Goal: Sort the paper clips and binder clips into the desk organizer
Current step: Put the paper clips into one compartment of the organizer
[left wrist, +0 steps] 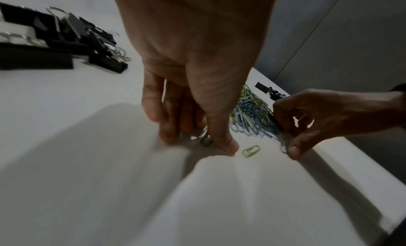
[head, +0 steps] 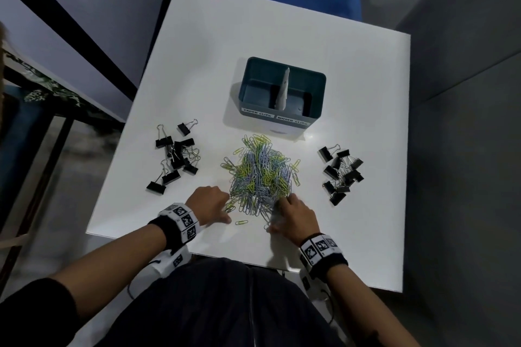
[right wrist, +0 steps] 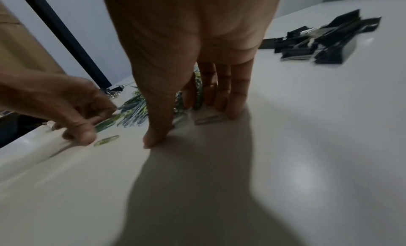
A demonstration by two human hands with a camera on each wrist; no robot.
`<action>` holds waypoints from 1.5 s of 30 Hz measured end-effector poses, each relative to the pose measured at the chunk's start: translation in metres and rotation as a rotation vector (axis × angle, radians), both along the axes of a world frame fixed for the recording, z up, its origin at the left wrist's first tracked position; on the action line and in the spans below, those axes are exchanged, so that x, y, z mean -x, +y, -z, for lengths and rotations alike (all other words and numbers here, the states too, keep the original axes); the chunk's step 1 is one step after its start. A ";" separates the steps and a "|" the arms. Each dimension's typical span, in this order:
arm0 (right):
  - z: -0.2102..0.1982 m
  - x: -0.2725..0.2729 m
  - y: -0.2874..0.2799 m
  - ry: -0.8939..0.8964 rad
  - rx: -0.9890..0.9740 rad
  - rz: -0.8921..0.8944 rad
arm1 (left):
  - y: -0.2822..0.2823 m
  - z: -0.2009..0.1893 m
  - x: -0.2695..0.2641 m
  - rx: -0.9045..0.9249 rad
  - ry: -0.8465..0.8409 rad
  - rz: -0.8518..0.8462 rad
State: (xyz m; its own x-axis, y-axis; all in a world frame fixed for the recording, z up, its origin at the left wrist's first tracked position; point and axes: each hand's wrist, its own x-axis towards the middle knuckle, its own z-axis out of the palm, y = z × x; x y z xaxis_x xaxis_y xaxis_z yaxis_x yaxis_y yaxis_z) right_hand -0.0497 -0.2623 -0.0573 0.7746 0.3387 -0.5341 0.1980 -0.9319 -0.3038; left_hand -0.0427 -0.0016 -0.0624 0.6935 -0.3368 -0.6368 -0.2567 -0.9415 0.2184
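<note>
Fingers, left hand [head: 210, 204]: curled onto the table [head: 352, 87] at the near-left edge of the paper clip pile [head: 260, 172]; a few clips are pinched under the thumb.
Fingers, right hand [head: 293, 217]: curled at the near-right edge of the pile, where a small bunch of clips is gripped.
Stray clip [head: 242, 222]: a single green clip is left loose between the hands.
Step in hand: paper clips are being gathered; none are seen in the organizer.
Next move: both handfuls are to be lifted clear and carried to the left compartment, labelled for paper clips.
Pile appearance: thin wire clips, green, blue and grey, tangled.
Binder clips: black, in a left group [head: 176, 156] and a right group [head: 342, 173], untouched.
Desk organizer [head: 318, 84]: teal, divided in two, beyond the pile.
</note>
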 end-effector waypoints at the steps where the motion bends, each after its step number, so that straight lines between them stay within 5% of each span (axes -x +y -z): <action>1: 0.003 -0.002 0.006 -0.008 -0.017 0.013 | -0.007 0.003 -0.002 0.046 -0.017 -0.020; 8: 0.001 -0.016 0.021 -0.177 -0.233 0.104 | -0.030 -0.003 -0.020 0.265 -0.127 -0.150; 12: -0.003 -0.015 -0.003 -0.222 -0.228 0.126 | -0.019 -0.008 -0.011 0.282 -0.188 0.020; 17: 0.003 -0.008 -0.010 -0.014 -0.088 -0.097 | -0.024 0.004 -0.001 0.192 -0.047 0.229; 29: -0.002 -0.032 -0.006 -0.301 -0.181 0.174 | -0.032 -0.007 -0.029 0.359 -0.444 -0.052; 34: -0.002 -0.054 -0.018 -0.094 0.048 0.100 | -0.019 -0.004 -0.079 0.141 -0.147 -0.196; 39: 0.006 -0.061 0.007 -0.026 0.035 0.044 | -0.043 -0.001 -0.122 0.148 -0.088 -0.241; 45: 0.012 -0.061 0.020 -0.055 -0.003 0.077 | -0.058 -0.009 -0.135 0.118 -0.088 0.024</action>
